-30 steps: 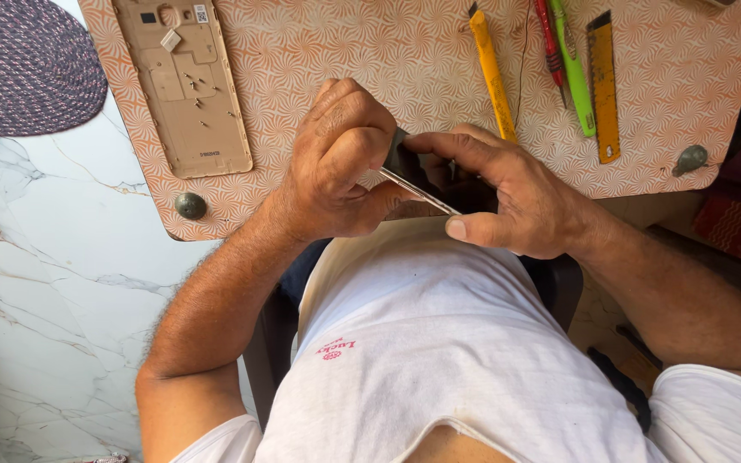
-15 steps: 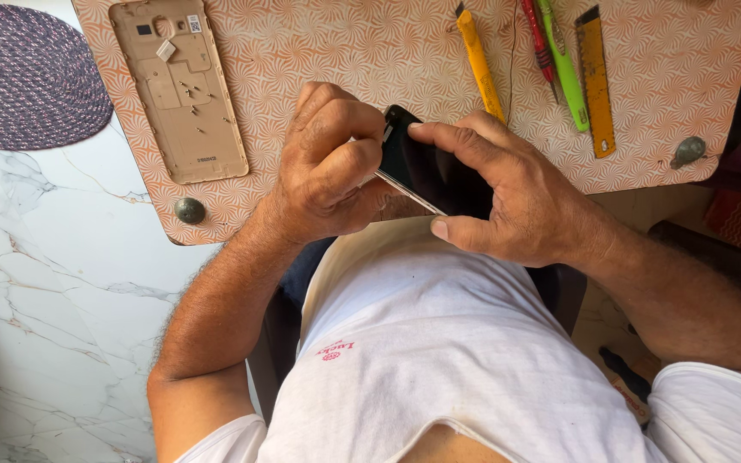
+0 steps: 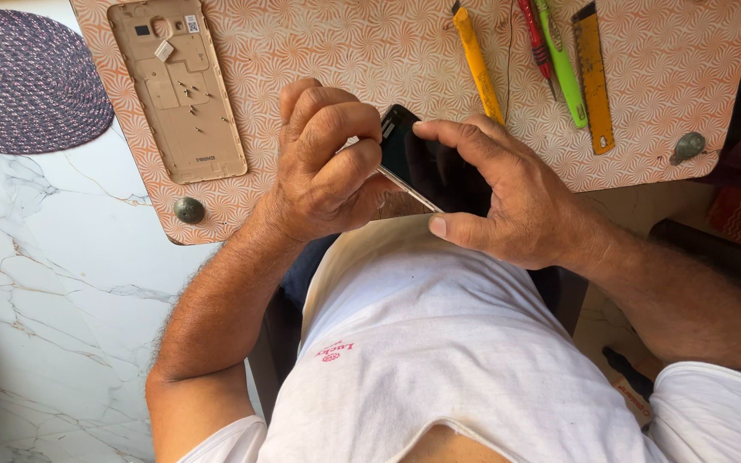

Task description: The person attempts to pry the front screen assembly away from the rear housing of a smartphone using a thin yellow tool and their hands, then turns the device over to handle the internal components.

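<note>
My two hands hold a black smartphone (image 3: 405,147) over the near edge of a small table with an orange patterned top (image 3: 345,51), just above my lap. Around the phone's left edge my left hand (image 3: 328,167) is curled tight, thumb pressed against its metal rim. My right hand (image 3: 508,193) grips the phone from the right, index finger lying across the top of the dark screen and thumb under the lower edge. Most of the phone is hidden by the fingers. Whether a small tool sits in my left hand cannot be told.
A gold phone back cover (image 3: 177,86) lies inside-up at the table's left. A yellow tool (image 3: 476,60), a red one (image 3: 535,39), a green one (image 3: 562,64) and an orange flat one (image 3: 593,77) lie at the right. A purple round mat (image 3: 23,81) rests on the marble floor (image 3: 53,283).
The phone has tilted up so more of its dark screen shows. My right index finger now stretches across its top, and both hands sit slightly further onto the table.
</note>
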